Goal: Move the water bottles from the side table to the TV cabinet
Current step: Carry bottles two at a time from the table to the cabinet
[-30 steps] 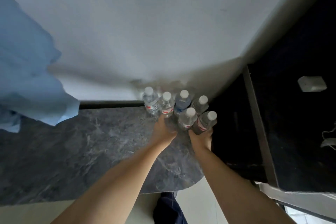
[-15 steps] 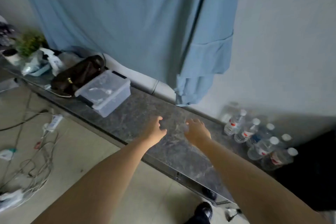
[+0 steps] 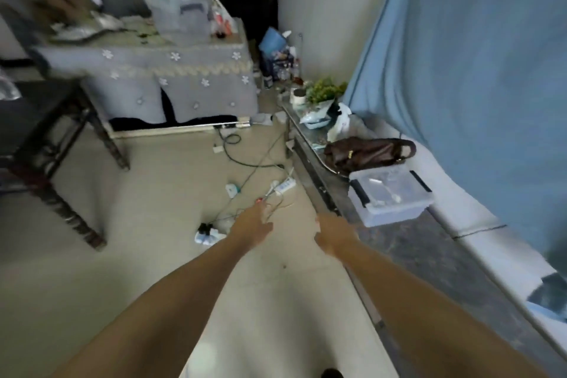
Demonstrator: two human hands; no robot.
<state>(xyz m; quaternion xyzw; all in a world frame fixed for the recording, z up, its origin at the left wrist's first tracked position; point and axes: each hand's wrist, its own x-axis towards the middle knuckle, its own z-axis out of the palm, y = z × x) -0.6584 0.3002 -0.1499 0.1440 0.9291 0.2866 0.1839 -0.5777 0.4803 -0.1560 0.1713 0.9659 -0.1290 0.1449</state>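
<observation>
No water bottles are in view now. My left hand [image 3: 252, 224] reaches out over the beige floor, fingers loosely apart and empty. My right hand [image 3: 334, 235] hovers at the front edge of the long grey marble TV cabinet [image 3: 426, 258], also empty with fingers apart. The cabinet runs along the right side under a blue curtain [image 3: 478, 64].
On the cabinet stand a clear plastic box [image 3: 391, 198], a brown bag [image 3: 368, 152] and a small green plant [image 3: 325, 90]. Cables and a power strip [image 3: 283, 186] litter the floor. A grey covered sofa [image 3: 171, 83] and a dark wooden table [image 3: 52, 144] stand at left.
The view has swung left, away from the bottle cluster at the cabinet's end. Both hands let go of the bottles and now hang empty over the floor and cabinet edge.
</observation>
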